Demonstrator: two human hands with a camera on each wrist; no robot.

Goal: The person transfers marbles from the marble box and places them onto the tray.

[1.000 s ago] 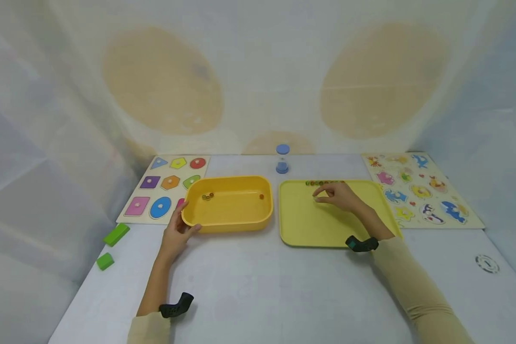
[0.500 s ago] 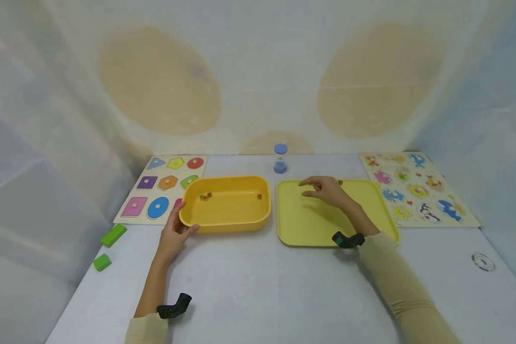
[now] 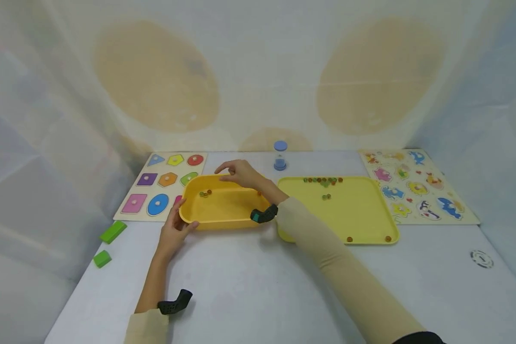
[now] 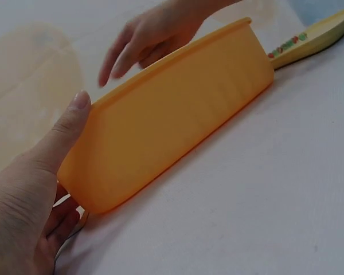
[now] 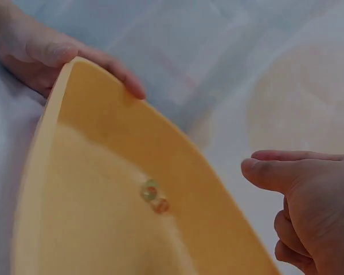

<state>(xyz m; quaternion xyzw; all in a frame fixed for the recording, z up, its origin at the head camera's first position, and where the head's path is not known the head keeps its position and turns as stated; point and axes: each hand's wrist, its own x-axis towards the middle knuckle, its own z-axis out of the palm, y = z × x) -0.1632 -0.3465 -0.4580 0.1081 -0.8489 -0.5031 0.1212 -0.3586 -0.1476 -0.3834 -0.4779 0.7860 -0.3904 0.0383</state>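
My left hand (image 3: 175, 234) grips the left end of an orange-yellow plastic bin (image 3: 228, 223), with the thumb on its near rim and the fingers round the left side. Several small glass marbles (image 3: 205, 194) with green and red-brown colour lie at the bin's left; another (image 3: 259, 193) is partly covered by the right arm. Above the bin's far rim hovers my right hand (image 3: 245, 174). Its thumb and index finger point left, slightly apart, and no object shows between them. The right wrist view shows the other fingers (image 5: 292, 235) loosely bent.
Right of the bin lies a flat yellow tray (image 3: 348, 215) with several marbles (image 3: 323, 180) lined along its far edge and others scattered. A sand timer (image 3: 280, 155) stands behind. Puzzle boards (image 3: 133, 203) flank both sides. Green blocks (image 3: 113, 232) lie left, a round chip (image 3: 481, 259) right.
My right hand has moved left from over the tray to over the bin, uncovering the marbles on the tray. The left hand has kept its hold on the bin.
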